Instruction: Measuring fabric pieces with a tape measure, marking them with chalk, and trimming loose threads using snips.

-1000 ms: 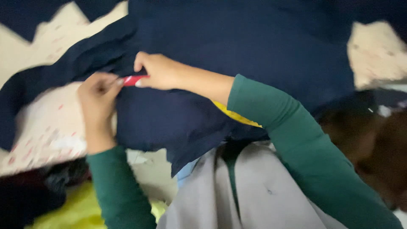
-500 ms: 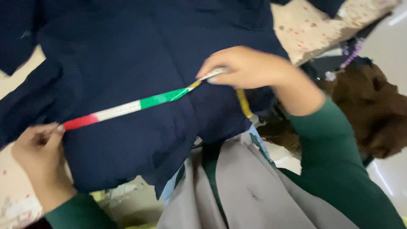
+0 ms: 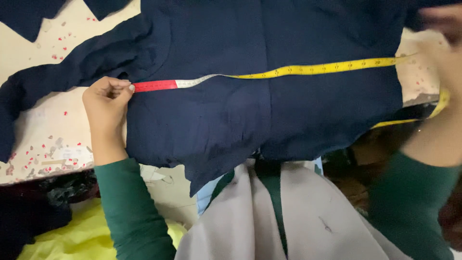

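Note:
A dark navy garment [image 3: 269,96] lies spread flat on a pale speckled table [image 3: 43,130]. A measuring tape [image 3: 308,70], red at its left end, then white, then yellow, is stretched across the garment from side to side. My left hand [image 3: 106,103] pinches the red end at the garment's left edge, below the sleeve. My right hand [image 3: 445,53], blurred at the right frame edge, holds the tape at the garment's right edge; the tape's slack loops down below it. Both arms wear green sleeves.
A navy sleeve [image 3: 62,77] trails to the left across the table. Yellow cloth [image 3: 72,236] and dark fabric [image 3: 29,212] lie below the table's left edge. My pale grey clothing [image 3: 269,221] fills the lower middle. Brown material [image 3: 365,163] sits at lower right.
The tape has been pulled out much longer. My right hand has moved far right to the garment's edge; my left hand holds the red end at the left edge.

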